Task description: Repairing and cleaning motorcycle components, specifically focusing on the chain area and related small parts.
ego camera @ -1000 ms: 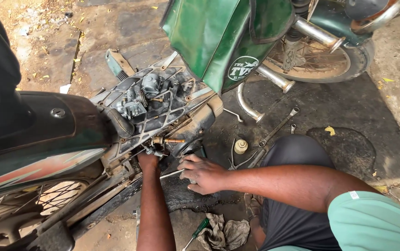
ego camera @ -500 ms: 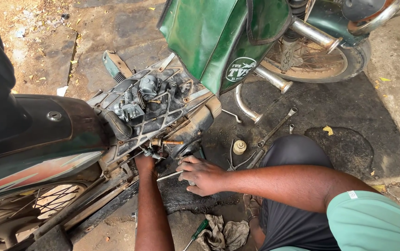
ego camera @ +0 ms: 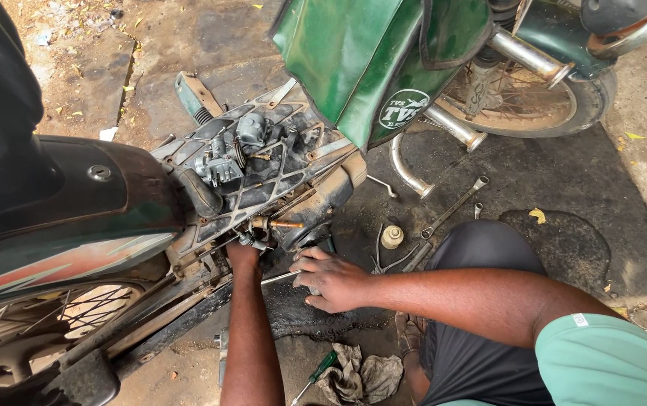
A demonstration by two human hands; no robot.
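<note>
My left hand reaches up into the gap under the moped's grey footboard, beside a brass-coloured fitting. Its fingers are hidden among the parts. My right hand rests just to the right, against the dark engine casing. It is closed on a thin metal tool whose shaft points left toward my left wrist. A detached carburettor lies on top of the footboard.
On the oily ground lie a long spanner, pliers, a small round cap, a green-handled screwdriver and a rag. A green motorcycle with a chrome exhaust stands behind. My knee is at the right.
Both hands stay at the same spot under the footboard. Only the view has shifted slightly.
</note>
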